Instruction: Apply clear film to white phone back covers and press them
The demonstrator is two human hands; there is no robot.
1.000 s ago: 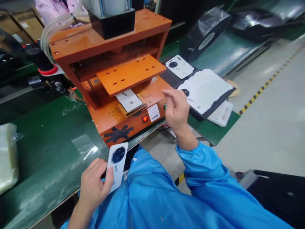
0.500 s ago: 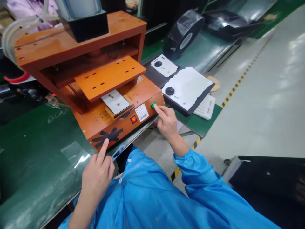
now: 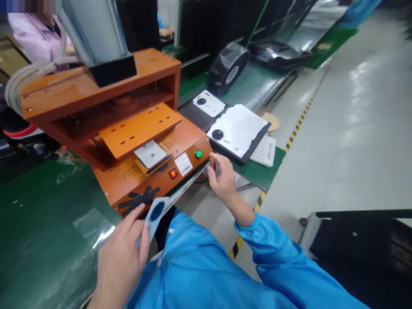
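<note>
My left hand (image 3: 124,244) is at the front left of an orange press (image 3: 141,193), its index fingertip by strips of black tape (image 3: 137,201). Between its thumb and fingers shows a pale blue film piece with a dark blue oval (image 3: 156,211). Off the lit green button (image 3: 198,153), my right hand (image 3: 222,174) hovers just right of the press's front corner, fingers loosely bent, thumb apart, holding nothing. A white phone back panel (image 3: 149,154) lies on the press's small tray, partly hidden by the orange upper plate (image 3: 138,128).
Right of the press lie a white panel with a round camera part (image 3: 209,103), a larger white sheet on a black block (image 3: 238,128) and a white tray (image 3: 264,151). A black reel (image 3: 228,66) stands behind. A person in pink (image 3: 35,38) is at the back left.
My right hand has come off the green button, moving down and right. The film piece in my left hand shows more fully. Less of the phone panel shows under the plate. The view has shifted.
</note>
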